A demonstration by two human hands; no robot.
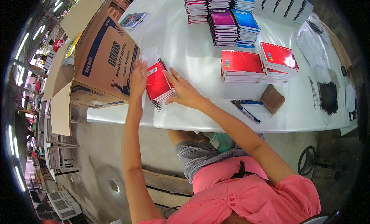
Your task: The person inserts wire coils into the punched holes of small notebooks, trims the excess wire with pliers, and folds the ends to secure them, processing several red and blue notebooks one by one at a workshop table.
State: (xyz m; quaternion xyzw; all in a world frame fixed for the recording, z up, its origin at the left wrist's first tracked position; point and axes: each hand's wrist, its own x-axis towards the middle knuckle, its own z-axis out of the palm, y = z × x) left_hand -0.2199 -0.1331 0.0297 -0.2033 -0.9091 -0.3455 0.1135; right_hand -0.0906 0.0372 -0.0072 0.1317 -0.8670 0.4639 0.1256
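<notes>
A small stack of red spiral notebooks (157, 82) lies on the table between my hands, black coils showing along its edges. My left hand (138, 78) is upright and flat at the stack's left side, fingers stretched out, between the notebooks and the large cardboard box (104, 56). On the stack's right side, my right hand (184, 90) grips it, with the fingers along the coil edge and the thumb at the near corner. A ring shows on this hand. Behind the stack lies a pale sheet or notebook (149, 54), partly hidden.
Red notebooks (243, 62) are stacked to the right, with purple notebooks (223, 21) and blue notebooks (246, 19) behind. Pliers (246, 109) and a brown block (273, 98) lie near the table's front edge. Black coils (327, 97) are at far right. The box's flaps stand out leftward.
</notes>
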